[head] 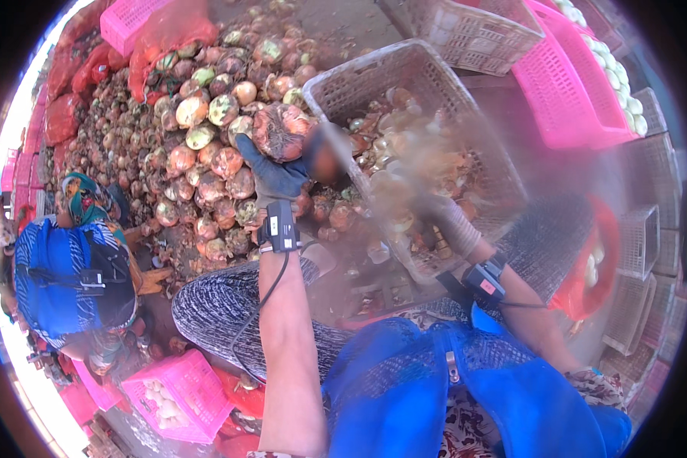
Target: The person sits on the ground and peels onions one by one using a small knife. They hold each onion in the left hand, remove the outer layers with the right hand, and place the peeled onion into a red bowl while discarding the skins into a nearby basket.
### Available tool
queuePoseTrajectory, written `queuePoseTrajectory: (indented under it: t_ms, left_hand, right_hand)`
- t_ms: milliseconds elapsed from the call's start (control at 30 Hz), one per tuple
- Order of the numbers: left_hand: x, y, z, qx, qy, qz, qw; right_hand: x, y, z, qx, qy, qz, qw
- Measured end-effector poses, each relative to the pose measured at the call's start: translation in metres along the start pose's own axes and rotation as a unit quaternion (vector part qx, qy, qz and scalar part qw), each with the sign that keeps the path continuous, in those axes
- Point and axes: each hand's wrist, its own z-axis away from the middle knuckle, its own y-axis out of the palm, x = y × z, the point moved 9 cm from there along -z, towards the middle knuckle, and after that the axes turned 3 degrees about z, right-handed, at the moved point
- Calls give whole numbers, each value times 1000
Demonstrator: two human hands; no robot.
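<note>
My left hand [279,176], in a dark blue work glove, is closed around a large onion [280,130] with dry, papery skin. It is over the near side of a heap of unpeeled onions [206,186], beside the rim of a worn plastic crate [372,192]. Inside the crate lie peeled-looking onions and loose skins [380,140]. My right hand [442,216], in a pale glove, reaches over the crate's near part. A blurred smear covers its fingers, so what they hold cannot be made out.
Red mesh sacks [174,34] border the heap. A co-worker in blue [74,280] sits at the left. Pink crates stand at lower left [194,389] and upper right [567,86]. Another worn crate [475,40] adjoins the far side. A red mesh bag [587,286] lies beside my right leg.
</note>
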Motion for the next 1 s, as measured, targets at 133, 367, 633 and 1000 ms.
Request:
queuePoseTrajectory:
  t_ms: [133,367,633,1000]
  left_hand:
    - [36,37,4,73,-47,-13,996]
    - [77,79,55,55,-64,62,994]
    - [104,73,88,78,-86,-244,963]
    - [67,68,103,7,200,-568,799]
  right_hand:
    - [21,4,6,1,-121,55,991]
    - [64,12,42,8,-151,15,988]
    - [111,32,60,-128,-264,435,851]
    - [86,25,47,-126,-264,272,917]
